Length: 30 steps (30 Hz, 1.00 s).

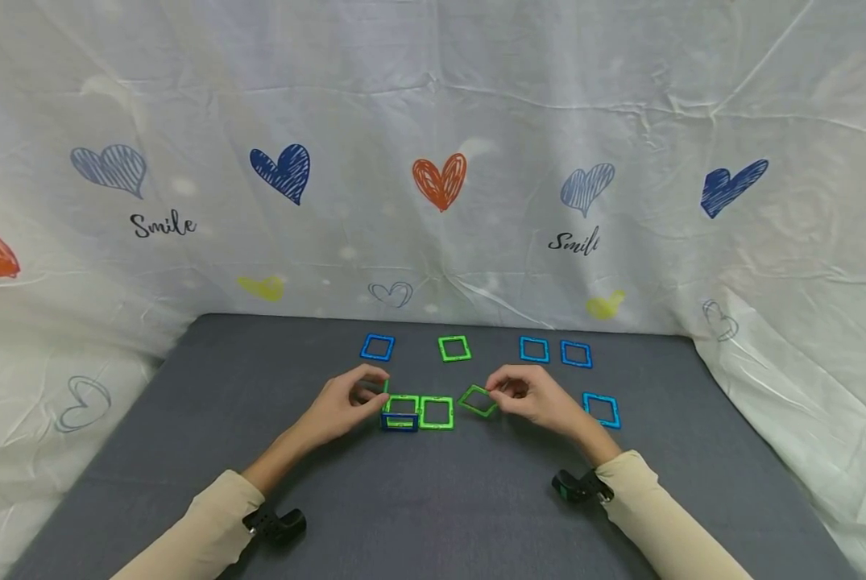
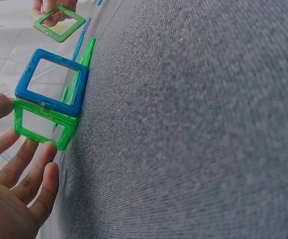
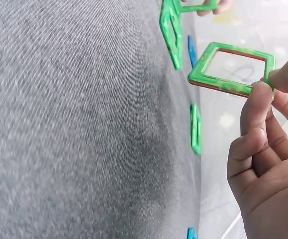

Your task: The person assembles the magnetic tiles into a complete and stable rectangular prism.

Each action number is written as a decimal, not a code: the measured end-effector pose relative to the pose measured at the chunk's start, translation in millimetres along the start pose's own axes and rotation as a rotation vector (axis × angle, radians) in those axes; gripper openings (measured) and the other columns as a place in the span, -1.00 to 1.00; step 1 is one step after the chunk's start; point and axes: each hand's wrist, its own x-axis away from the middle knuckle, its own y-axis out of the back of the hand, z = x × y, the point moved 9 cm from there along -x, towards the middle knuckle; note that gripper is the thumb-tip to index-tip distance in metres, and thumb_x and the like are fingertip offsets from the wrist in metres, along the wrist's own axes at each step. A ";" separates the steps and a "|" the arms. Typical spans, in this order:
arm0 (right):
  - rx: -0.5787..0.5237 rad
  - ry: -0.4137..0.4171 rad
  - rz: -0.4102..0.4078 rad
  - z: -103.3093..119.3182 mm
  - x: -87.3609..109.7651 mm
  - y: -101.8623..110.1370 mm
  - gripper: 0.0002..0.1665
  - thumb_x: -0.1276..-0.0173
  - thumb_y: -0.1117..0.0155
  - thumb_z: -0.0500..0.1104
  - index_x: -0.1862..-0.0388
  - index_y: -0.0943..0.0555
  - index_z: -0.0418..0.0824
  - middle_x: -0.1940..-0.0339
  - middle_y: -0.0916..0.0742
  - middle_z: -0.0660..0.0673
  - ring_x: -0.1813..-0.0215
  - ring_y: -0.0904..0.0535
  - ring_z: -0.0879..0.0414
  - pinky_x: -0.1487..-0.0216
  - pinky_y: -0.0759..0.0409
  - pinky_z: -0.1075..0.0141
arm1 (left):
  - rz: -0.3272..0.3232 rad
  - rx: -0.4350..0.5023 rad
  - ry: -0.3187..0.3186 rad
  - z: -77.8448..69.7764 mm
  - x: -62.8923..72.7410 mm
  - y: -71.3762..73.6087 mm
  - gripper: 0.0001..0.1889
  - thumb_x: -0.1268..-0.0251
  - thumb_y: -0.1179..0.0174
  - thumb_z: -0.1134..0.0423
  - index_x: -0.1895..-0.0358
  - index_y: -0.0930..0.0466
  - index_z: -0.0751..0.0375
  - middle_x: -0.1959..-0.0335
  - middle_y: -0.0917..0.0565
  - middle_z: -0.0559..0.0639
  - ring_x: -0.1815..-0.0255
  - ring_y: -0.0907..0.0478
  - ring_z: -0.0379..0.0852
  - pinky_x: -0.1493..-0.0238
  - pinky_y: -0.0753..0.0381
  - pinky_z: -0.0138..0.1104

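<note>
My left hand [image 1: 347,403] pinches an upright green square magnetic tile [image 2: 47,113] between thumb and fingertips. A blue square tile [image 2: 59,105] stands upright against it, forming a corner. Both stand along edges of a green tile [image 1: 403,397] lying flat, which has a second flat green tile [image 1: 437,427] beside it on the right. Farther right, my right hand [image 1: 537,396] pinches one more green square tile [image 3: 223,84] by a corner between thumb and fingers. That tile is tilted and held above the table, apart from the joined ones.
The table [image 1: 433,507] has a dark grey cover. Toward its back lie a blue tile [image 1: 378,357], a green tile [image 1: 455,358] and two blue tiles [image 1: 534,359]. Another blue tile [image 1: 616,411] lies beyond the right wrist. A white curtain [image 1: 433,274] with printed hearts hangs behind.
</note>
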 end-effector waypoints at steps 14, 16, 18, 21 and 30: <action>-0.041 0.056 0.000 27.8 -5.3 -10.1 -0.82 -0.36 -0.22 -0.56 0.15 -0.67 -0.41 0.25 -0.69 -0.37 0.36 -0.61 -0.07 0.41 -0.54 0.28 | 0.012 0.006 0.018 4.2 0.8 -0.1 -0.62 -0.47 -0.29 0.22 -0.25 -0.54 0.25 -0.15 -0.61 0.09 0.08 -0.69 -0.07 0.14 -0.67 -0.21; -0.044 0.057 -0.001 36.6 -5.9 -10.9 -0.81 -0.36 -0.22 -0.56 0.16 -0.67 -0.39 0.26 -0.70 -0.33 0.36 -0.60 -0.03 0.41 -0.53 0.29 | 0.012 0.006 0.018 4.3 1.2 0.1 -0.62 -0.47 -0.29 0.23 -0.25 -0.54 0.25 -0.15 -0.61 0.10 0.08 -0.69 -0.06 0.14 -0.67 -0.21; -0.045 0.062 0.000 41.5 -6.6 -12.2 -0.80 -0.35 -0.22 -0.57 0.17 -0.67 -0.36 0.27 -0.71 -0.27 0.36 -0.60 -0.01 0.42 -0.53 0.28 | 0.013 0.008 0.017 4.2 1.3 0.2 -0.62 -0.47 -0.29 0.23 -0.25 -0.53 0.25 -0.14 -0.61 0.10 0.08 -0.69 -0.06 0.13 -0.66 -0.21; -0.043 0.075 0.001 44.3 -8.0 -14.7 -0.78 -0.35 -0.23 -0.56 0.17 -0.68 -0.33 0.27 -0.71 -0.19 0.37 -0.60 -0.01 0.42 -0.53 0.26 | 0.012 0.009 0.018 3.8 1.6 0.5 -0.63 -0.47 -0.29 0.23 -0.25 -0.53 0.25 -0.14 -0.61 0.09 0.08 -0.69 -0.06 0.13 -0.66 -0.21; -0.061 0.087 0.028 45.3 -12.9 -25.2 -0.81 -0.35 -0.25 -0.55 0.18 -0.70 -0.36 0.28 -0.73 -0.18 0.38 -0.60 -0.03 0.42 -0.54 0.30 | 0.010 0.006 0.010 3.3 1.2 1.1 -0.63 -0.48 -0.28 0.22 -0.25 -0.53 0.25 -0.13 -0.61 0.09 0.09 -0.70 -0.06 0.13 -0.66 -0.20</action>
